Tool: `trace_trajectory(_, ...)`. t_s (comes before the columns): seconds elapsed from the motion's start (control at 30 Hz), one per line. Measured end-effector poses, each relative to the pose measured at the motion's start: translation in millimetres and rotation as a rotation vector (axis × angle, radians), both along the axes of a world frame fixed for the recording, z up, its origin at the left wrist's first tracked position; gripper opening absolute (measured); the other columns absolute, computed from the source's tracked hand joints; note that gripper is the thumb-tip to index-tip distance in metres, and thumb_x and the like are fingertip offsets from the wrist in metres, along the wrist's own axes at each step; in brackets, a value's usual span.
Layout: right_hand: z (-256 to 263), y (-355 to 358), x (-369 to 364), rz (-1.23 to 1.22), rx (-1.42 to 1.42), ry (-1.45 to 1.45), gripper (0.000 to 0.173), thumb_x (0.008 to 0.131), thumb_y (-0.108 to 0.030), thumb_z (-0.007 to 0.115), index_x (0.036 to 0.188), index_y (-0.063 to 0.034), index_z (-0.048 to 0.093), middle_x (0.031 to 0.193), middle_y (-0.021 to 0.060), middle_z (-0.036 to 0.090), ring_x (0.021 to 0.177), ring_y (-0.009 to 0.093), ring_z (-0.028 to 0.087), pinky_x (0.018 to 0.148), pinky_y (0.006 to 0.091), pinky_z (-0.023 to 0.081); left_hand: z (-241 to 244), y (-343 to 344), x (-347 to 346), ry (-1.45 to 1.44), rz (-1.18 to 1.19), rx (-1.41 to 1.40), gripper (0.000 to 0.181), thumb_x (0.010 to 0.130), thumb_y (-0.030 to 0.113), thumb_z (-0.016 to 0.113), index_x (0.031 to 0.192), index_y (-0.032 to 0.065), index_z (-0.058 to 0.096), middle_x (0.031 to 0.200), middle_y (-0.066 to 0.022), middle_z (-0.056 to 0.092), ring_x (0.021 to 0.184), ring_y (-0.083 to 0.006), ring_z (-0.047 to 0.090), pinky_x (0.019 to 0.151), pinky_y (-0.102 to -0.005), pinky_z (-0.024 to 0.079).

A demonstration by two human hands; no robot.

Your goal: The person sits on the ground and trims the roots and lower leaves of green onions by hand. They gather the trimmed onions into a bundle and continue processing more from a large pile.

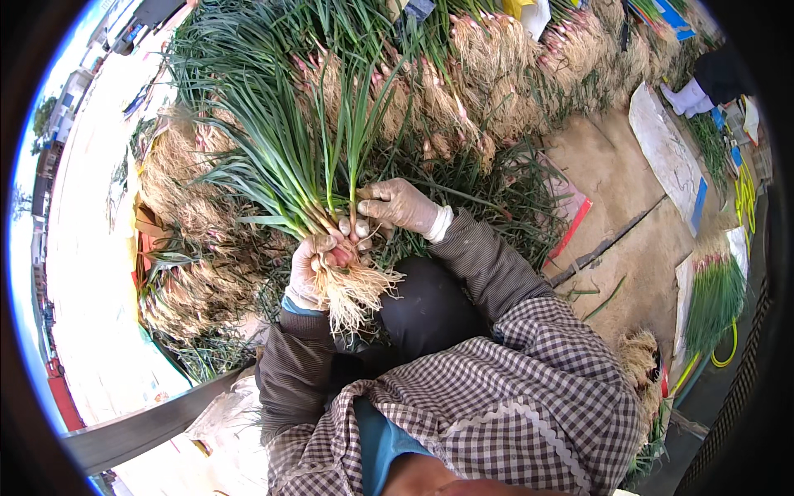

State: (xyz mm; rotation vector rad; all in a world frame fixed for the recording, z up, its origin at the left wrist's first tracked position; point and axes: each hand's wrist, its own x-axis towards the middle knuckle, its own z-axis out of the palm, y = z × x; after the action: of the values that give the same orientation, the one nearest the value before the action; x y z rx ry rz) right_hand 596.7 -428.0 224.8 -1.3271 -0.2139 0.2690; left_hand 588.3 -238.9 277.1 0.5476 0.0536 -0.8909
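Observation:
My left hand (310, 263), in a thin whitish glove, is closed around a bunch of young garlic plants (304, 186). Their long green leaves point up and away from me, and the pale stringy roots (353, 294) hang towards my lap. Reddish-pink bulbs show between the fingers. My right hand (400, 204), gloved as well, pinches the stem of one plant at the right side of the bunch. The fingertips of both hands are close together at the stems, and partly hide them.
Large heaps of rooted green plants (508, 68) lie ahead and to the left. Loose leaves (471, 186) cover the ground near my knees. At right are a white sheet (667, 149), a tidy green bundle (716, 297) and another person's legs (710, 87). A metal bar (149, 421) runs lower left.

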Motion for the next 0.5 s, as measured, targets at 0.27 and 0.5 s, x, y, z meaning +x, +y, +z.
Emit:
trace_trajectory(0.27, -21, -92, 4, -0.778, -0.028, -0.171, 0.018, 0.089, -0.016, 0.055, 0.093, 0.0005, 0.062, 0.064, 0.0037, 0.059, 0.042, 0.008, 0.049, 0.038, 0.0202, 0.041, -14, 13, -6, 0.023, -0.036, -0.009, 0.025, 0.068, 0.011, 0.058, 0.090, 0.0010, 0.051, 0.094, -0.0122, 0.054, 0.083, -0.0232, 0.050, 0.070, -0.0343, 0.044)
trace_trajectory(0.5, 15, -28, 11, -0.124, -0.414, -0.109, 0.029, 0.088, -0.032, 0.058, 0.102, -0.0070, 0.062, 0.061, 0.0021, 0.059, 0.052, 0.011, 0.057, 0.049, 0.0224, 0.048, -22, 12, -4, 0.032, -0.031, 0.004, 0.026, 0.070, 0.011, 0.055, 0.095, 0.0038, 0.051, 0.098, -0.0120, 0.055, 0.087, -0.0233, 0.052, 0.075, -0.0342, 0.045)
